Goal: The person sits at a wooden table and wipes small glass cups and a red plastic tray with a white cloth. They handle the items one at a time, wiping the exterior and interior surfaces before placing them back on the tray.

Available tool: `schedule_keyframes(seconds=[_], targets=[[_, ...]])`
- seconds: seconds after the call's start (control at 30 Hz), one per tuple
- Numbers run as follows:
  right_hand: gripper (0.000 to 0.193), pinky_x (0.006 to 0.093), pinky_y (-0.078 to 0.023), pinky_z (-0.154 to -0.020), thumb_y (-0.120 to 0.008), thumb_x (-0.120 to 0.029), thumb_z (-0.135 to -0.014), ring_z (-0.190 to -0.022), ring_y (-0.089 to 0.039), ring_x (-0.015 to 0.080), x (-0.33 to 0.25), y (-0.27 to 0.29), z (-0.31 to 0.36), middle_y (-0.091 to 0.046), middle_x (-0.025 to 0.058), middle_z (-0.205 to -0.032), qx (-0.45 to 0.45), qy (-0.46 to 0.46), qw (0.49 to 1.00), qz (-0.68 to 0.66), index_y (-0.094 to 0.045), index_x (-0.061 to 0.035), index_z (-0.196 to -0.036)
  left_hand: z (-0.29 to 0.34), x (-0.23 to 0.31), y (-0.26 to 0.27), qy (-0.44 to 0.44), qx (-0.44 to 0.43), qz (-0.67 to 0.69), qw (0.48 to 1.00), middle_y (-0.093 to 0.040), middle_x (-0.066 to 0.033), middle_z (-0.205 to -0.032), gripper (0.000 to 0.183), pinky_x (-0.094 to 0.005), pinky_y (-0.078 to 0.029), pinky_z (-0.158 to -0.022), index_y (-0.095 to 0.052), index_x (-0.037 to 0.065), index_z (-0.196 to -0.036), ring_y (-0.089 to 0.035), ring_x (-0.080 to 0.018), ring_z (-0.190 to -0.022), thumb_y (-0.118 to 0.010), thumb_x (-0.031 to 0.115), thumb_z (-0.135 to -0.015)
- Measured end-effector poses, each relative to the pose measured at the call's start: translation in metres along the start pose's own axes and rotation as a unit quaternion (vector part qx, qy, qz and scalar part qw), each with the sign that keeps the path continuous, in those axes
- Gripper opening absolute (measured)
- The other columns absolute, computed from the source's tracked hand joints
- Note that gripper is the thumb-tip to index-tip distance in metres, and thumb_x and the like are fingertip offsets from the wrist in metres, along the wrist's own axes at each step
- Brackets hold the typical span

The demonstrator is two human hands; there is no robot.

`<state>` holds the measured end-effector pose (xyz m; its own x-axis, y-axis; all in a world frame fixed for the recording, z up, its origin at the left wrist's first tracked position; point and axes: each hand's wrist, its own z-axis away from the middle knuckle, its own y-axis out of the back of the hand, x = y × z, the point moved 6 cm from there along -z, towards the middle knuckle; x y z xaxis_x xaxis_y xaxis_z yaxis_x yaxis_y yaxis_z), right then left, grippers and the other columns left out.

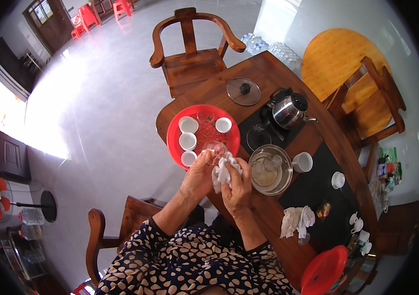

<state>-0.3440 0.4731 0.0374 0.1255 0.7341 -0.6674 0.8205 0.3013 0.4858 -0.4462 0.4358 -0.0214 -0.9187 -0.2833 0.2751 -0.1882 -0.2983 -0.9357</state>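
Left hand (196, 175) holds a glass cup (215, 151), right hand (237, 191) a white cloth (221, 176). A red tray (174, 143) sits at the cloth's eleven o'clock.

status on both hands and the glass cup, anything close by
Left hand gripping clear glass cup; right hand holding white cloth against it; red tray of white cups just beyond; round bowl close on the right.
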Motion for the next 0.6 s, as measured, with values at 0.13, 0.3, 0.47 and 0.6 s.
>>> schedule_keyframes(seconds=[0.13, 0.3, 0.47, 0.6], targets=[[0.047, 0.0422, -0.043, -0.094, -0.062, -0.002, -0.076, -0.112, -0.048, 0.0374, -0.001, 0.013, -0.009, -0.046, 0.0218, -0.121, 0.025, -0.03, 0.999, -0.01, -0.056, -0.0008, -0.123, -0.003, 0.006, -0.001, -0.028, -0.024, -0.028, 0.999, -0.061, 0.0008, -0.101, 0.014, -0.0326, -0.048, -0.086, -0.057, 0.013, -0.094, -0.059, -0.0131, -0.094, -0.056, 0.027, -0.094], [0.051, 0.04, -0.044, -0.093, -0.061, 0.007, -0.071, -0.109, -0.05, 0.0355, -0.012, -0.004, -0.024, -0.045, 0.0197, -0.12, -0.001, 0.02, 0.999, 0.048, -0.057, -0.0005, -0.122, 0.0, -0.008, 0.005, 0.036, 0.001, -0.003, 0.999, -0.063, -0.0016, -0.102, 0.02, -0.0361, -0.048, -0.09, -0.059, 0.011, -0.1, -0.059, -0.0155, -0.098, -0.057, 0.029, -0.093], [0.038, 0.0402, -0.047, -0.086, -0.064, 0.002, -0.072, -0.1, -0.054, 0.0348, -0.002, 0.001, -0.01, -0.049, 0.0183, -0.112, -0.023, -0.035, 0.999, 0.007, -0.059, 0.0013, -0.11, 0.002, -0.004, 0.022, 0.002, 0.037, -0.018, 0.999, -0.061, 0.0025, -0.094, 0.018, -0.0308, -0.045, -0.089, -0.06, 0.009, -0.101, -0.056, -0.0111, -0.094, -0.061, 0.024, -0.091], [0.035, 0.0389, -0.042, -0.09, -0.063, -0.01, -0.079, -0.105, -0.05, 0.0339, 0.003, 0.009, -0.01, -0.049, 0.0177, -0.114, -0.002, -0.063, 0.998, -0.026, -0.059, 0.0002, -0.112, 0.009, 0.004, -0.004, -0.02, -0.021, -0.011, 1.0, -0.059, 0.0009, -0.103, 0.016, -0.0291, -0.042, -0.092, -0.059, 0.008, -0.101, -0.054, -0.0113, -0.098, -0.061, 0.02, -0.091]])
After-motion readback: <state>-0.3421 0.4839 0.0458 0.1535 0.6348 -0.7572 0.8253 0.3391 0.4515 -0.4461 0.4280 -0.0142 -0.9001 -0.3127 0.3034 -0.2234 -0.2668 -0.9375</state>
